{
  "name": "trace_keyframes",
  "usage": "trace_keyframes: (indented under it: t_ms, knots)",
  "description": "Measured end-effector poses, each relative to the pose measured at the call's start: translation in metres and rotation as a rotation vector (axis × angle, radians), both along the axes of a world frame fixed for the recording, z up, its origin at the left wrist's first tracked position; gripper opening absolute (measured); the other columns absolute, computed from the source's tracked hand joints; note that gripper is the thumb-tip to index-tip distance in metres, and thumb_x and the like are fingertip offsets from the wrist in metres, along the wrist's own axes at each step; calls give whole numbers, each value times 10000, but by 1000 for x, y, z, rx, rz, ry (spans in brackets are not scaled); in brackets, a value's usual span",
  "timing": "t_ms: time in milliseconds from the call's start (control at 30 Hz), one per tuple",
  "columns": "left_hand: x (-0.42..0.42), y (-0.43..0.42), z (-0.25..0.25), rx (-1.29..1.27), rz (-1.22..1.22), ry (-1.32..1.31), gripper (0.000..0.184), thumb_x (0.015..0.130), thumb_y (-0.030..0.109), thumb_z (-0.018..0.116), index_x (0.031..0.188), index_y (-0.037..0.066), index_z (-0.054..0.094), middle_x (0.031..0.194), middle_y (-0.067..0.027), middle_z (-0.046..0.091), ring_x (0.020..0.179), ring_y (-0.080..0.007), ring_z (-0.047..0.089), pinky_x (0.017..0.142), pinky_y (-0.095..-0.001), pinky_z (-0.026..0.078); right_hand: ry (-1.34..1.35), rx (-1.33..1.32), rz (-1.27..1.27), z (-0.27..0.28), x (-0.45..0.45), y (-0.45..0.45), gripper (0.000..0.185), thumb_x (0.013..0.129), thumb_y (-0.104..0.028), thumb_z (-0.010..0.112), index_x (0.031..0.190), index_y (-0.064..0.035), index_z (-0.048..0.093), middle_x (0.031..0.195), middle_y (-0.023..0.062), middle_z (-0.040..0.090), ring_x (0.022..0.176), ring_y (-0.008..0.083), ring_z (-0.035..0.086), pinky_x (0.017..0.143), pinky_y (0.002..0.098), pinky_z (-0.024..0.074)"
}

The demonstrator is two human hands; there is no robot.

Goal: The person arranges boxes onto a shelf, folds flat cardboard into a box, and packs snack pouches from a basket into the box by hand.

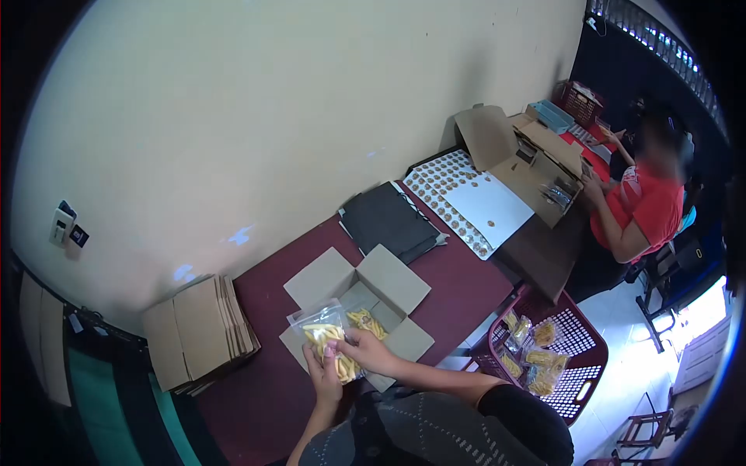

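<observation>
A clear plastic bag of yellow stick-shaped pieces (318,335) is held in front of the body, over the near side of an open cardboard box (392,279). My left hand (325,374) grips the bag from the left and below. From the right, my right hand (371,353) closes on the bag, its fingers near my left thumb. The box stands on a dark red table (474,291) with its flaps spread. Inside it lies another bag of yellow pieces (365,322), partly hidden behind the held bag.
Flattened cardboard boxes (198,330) are stacked at the left. A black folder (392,221) lies behind the box. At the right stands a dark red basket (587,334) with several filled bags. Farther back are a sheet of small round items (447,194) and a person in red (645,206).
</observation>
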State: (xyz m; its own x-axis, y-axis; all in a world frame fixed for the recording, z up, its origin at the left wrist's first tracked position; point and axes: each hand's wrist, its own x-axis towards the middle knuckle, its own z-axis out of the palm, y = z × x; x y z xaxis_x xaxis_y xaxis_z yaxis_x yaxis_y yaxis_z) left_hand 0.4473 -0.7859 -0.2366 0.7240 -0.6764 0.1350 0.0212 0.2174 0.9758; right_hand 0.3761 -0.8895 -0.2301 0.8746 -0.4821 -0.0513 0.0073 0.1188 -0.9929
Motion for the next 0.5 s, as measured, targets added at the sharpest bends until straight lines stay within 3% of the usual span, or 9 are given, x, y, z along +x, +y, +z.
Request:
trace_keyframes:
  t_ms: [67, 133, 167, 200, 300, 500]
  knots:
    - [2, 1, 0, 3, 1, -1, 331, 945, 227, 440, 1177, 18, 330, 1068, -102, 498, 979, -141, 485, 853, -267, 391, 12, -35, 2, 1, 0, -1, 350, 919, -308, 524, 1039, 16, 579, 844, 32, 605, 760, 66, 540, 675, 234, 456]
    - [5, 4, -4, -24, -13, -42, 349, 942, 251, 444, 1175, 18, 332, 1065, -103, 496, 985, -142, 483, 862, -271, 387, -62, -73, -70, 11, -2, 3, 356, 907, -328, 539, 1002, 11, 594, 750, 26, 580, 675, 69, 518, 595, 241, 437]
    - [5, 6, -3, -32, -26, -17, 336, 935, 230, 458, 1165, 18, 336, 1056, -101, 500, 970, -144, 492, 844, -268, 399, -38, 183, -26, 15, -4, 3, 304, 909, -290, 543, 991, -4, 608, 784, 29, 598, 703, 66, 535, 610, 240, 445]
    - [4, 8, 1, -32, -29, -13, 336, 935, 230, 458, 1165, 18, 336, 1056, -101, 500, 970, -144, 492, 844, -268, 399, -34, 183, -29, 12, -5, -1, 304, 909, -290, 543, 991, -4, 608, 784, 29, 598, 703, 66, 535, 610, 240, 445]
    - [4, 13, 5, 106, -202, -55, 310, 909, 197, 509, 1121, 12, 380, 1007, -89, 519, 914, -131, 516, 795, -262, 427, -198, 252, -234, 4, -4, -12, 228, 901, -177, 552, 1010, 16, 603, 920, 37, 622, 834, 71, 561, 743, 222, 445]
    - [13, 14, 18, 136, -294, 10, 334, 887, 177, 532, 1141, 0, 408, 1045, -91, 520, 946, -127, 524, 813, -257, 432, -191, 261, -185, 0, -8, -16, 191, 896, -158, 557, 979, 6, 609, 929, 34, 620, 882, 81, 555, 798, 227, 433]
